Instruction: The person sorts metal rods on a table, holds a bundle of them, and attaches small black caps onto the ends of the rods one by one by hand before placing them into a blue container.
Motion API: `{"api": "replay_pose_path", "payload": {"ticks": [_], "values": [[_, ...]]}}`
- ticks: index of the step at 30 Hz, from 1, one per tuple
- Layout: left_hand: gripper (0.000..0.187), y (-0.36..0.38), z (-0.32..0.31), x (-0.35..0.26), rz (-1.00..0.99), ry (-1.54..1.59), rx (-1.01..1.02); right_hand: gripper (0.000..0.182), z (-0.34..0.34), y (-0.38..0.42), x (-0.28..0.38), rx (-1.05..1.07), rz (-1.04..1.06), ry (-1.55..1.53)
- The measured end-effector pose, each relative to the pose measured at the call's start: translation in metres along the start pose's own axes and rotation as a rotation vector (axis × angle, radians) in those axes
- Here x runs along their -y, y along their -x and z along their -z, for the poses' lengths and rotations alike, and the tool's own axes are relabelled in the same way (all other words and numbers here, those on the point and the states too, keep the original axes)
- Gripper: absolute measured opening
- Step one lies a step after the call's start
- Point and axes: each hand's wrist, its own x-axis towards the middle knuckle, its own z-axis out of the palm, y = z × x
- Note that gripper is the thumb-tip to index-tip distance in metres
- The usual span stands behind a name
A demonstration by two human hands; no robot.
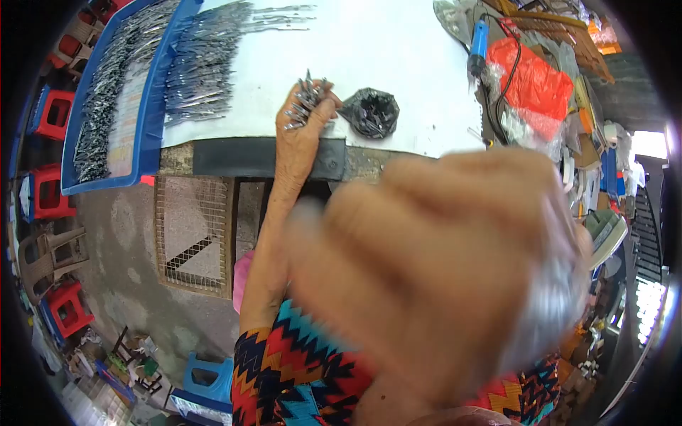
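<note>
My left hand point(310, 117) is closed around a bunch of thin silvery metal pieces point(305, 99) above the front edge of the white table point(284, 64). Just right of it on the table sits a small black plastic bag point(372, 113), its top open, with dark contents I cannot make out. Very near the camera, my right hand point(433, 263) is large and blurred, its fingers curled in; whatever it holds, if anything, is hidden. Many similar metal pieces point(202, 64) lie in rows on the table's left part.
A blue tray point(153, 135) full of metal pieces stands at the left. At the right are a blue handheld tool point(479, 46) with a cable and a red plastic bag point(529, 82). Red stools point(57, 113) stand on the floor to the left.
</note>
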Motion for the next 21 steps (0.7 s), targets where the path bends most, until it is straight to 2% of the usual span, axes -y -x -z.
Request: {"api": "replay_pose_path", "payload": {"ticks": [6, 12, 17, 19, 21], "values": [[0.029, 0.000, 0.001, 0.001, -0.043, -0.016, 0.051, 0.016, -0.011, 0.006, 0.028, 0.037, 0.324, 0.011], [0.025, 0.001, -0.001, -0.001, -0.029, -0.063, 0.112, 0.015, -0.026, 0.006, 0.036, 0.070, 0.491, 0.043], [0.020, 0.000, -0.005, -0.007, -0.003, -0.036, 0.141, 0.015, -0.036, 0.003, 0.025, 0.096, 0.494, 0.043], [0.017, -0.001, -0.006, -0.007, 0.028, 0.001, 0.120, 0.015, -0.041, 0.006, 0.008, 0.101, 0.394, 0.020], [0.018, 0.002, -0.007, -0.008, 0.066, 0.020, 0.081, 0.014, -0.050, 0.008, -0.014, 0.075, 0.193, -0.050]]}}
